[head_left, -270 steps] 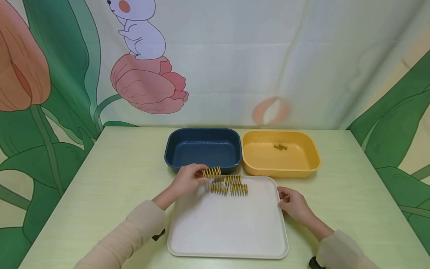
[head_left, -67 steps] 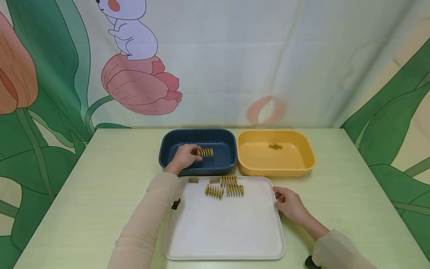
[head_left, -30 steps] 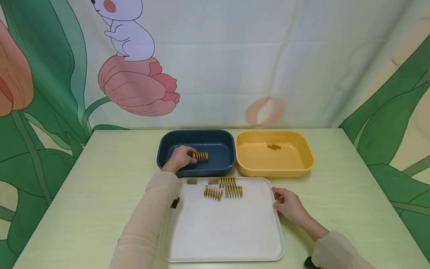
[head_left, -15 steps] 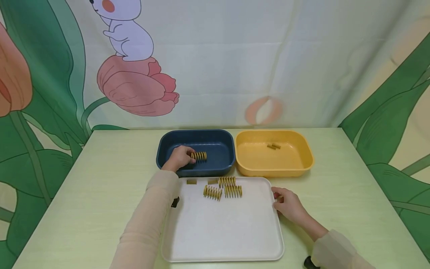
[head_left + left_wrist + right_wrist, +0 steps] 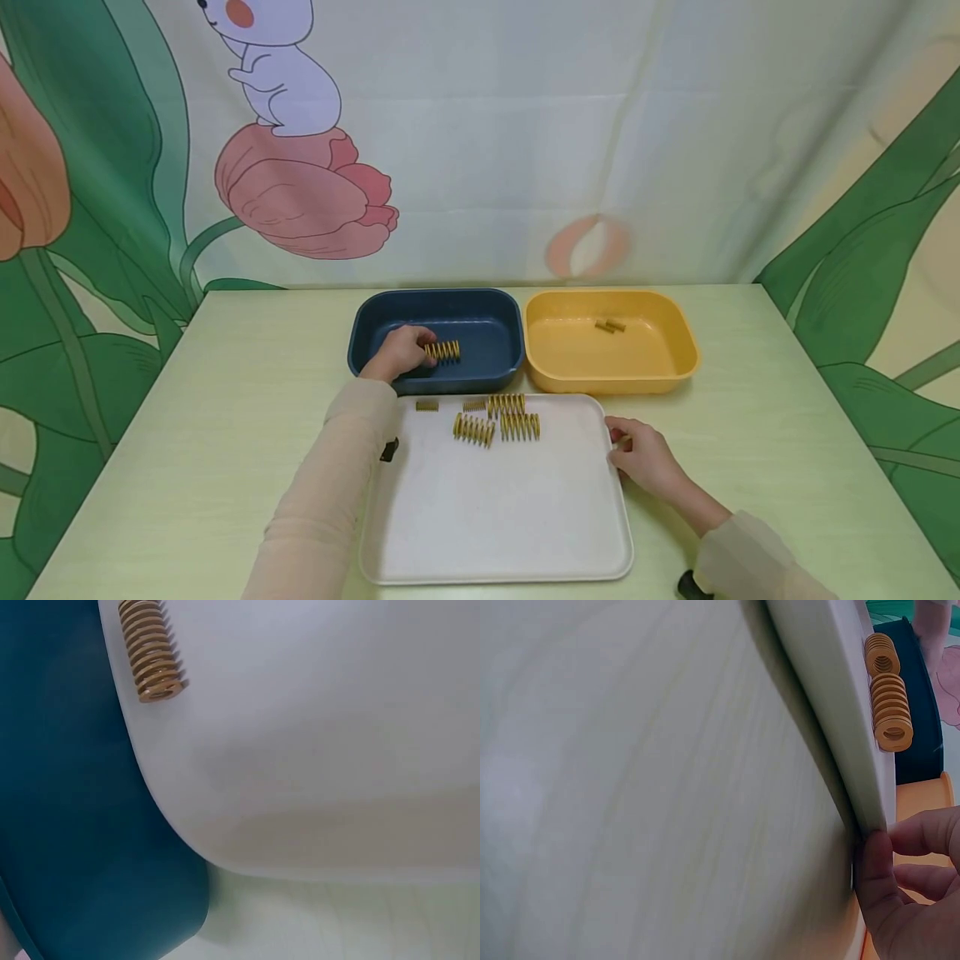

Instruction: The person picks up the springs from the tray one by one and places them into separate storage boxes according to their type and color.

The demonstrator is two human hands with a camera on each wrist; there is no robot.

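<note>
My left hand (image 5: 402,348) reaches into the dark blue bin (image 5: 431,387), its thumb and fingers pinching one end of a large gold coil spring (image 5: 444,351). That spring lies sideways, low inside the bin. With thumb and fingertips, my right hand (image 5: 647,457) pinches the right edge of the white tray (image 5: 498,508); the right wrist view shows the thumb (image 5: 877,859) against the rim. Large springs (image 5: 521,427) lie near the tray's far edge, beside a small spring (image 5: 474,406). Another small spring (image 5: 154,652) sits near the far left corner, close to the bin.
A yellow bin (image 5: 611,367) stands right of the blue one, with small springs (image 5: 611,326) on its floor. Both bins are just beyond the tray on a pale green table (image 5: 225,433). A printed curtain (image 5: 487,167) hangs behind the table.
Since the oldest frame, my left hand has carried the large spring from the tray into the blue bin. Over the last second it has barely moved. My right hand stays at the tray's edge.
</note>
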